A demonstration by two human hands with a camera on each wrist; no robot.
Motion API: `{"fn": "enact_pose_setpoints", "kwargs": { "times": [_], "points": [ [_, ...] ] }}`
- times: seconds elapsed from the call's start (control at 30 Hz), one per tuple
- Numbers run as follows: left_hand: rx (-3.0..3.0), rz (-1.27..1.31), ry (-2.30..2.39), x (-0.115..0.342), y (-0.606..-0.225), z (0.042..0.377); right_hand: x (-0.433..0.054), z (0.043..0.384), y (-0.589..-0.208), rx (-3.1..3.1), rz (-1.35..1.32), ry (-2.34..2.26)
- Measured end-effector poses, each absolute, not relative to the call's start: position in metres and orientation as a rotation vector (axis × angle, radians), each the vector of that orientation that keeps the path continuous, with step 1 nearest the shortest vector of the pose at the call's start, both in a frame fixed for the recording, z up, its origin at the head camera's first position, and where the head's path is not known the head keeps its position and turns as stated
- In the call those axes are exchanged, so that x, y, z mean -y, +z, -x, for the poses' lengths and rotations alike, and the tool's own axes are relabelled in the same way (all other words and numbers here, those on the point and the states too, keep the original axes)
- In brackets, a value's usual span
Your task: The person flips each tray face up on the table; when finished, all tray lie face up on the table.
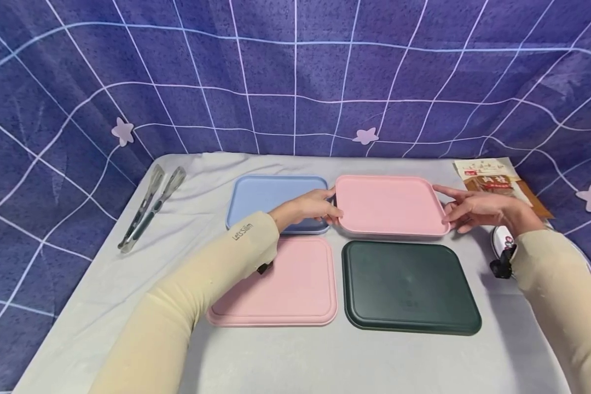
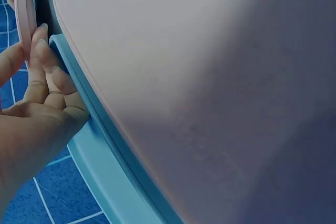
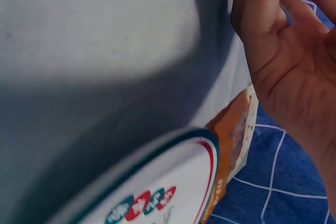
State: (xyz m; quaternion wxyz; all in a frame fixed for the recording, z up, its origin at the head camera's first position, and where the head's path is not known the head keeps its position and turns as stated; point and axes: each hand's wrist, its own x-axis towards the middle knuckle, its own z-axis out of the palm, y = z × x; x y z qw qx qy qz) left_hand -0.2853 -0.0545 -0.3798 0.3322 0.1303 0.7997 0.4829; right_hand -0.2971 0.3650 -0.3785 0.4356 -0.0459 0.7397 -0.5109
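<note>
A pink tray (image 1: 389, 205) lies at the back right, held at both ends. At its left edge, my left hand (image 1: 312, 208) pinches the rim between thumb and fingers, and the left wrist view shows this hand (image 2: 47, 98) with the fingertips under the edge. My right hand (image 1: 487, 210) grips the opposite edge near the front corner, its index finger stretched along the side. In the right wrist view the right hand (image 3: 294, 51) shows, but its hold is cut off. Partly under my left forearm is a blue tray (image 1: 271, 194).
In front lie a second pink tray (image 1: 295, 284) and a dark green tray (image 1: 411, 287). Metal tongs (image 1: 152, 210) rest at the left. On the right are a brown food packet (image 1: 502, 183) and a white plate with a dark rim (image 3: 168, 182). A purple grid curtain (image 1: 295, 71) hangs behind.
</note>
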Motion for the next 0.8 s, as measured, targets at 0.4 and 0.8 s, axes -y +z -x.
{"fn": "enact_pose_setpoints", "kwargs": {
  "times": [0.4,0.8],
  "points": [
    [-2.098,-0.358,1.206,0.05,-0.38,0.286,-0.364,0.301,-0.384,-1.853,0.097,-1.245],
    [-2.106,-0.195,1.327,0.043,-0.379,0.283,-0.359,0.305,-0.386,-1.936,0.094,-1.234]
  ]
}}
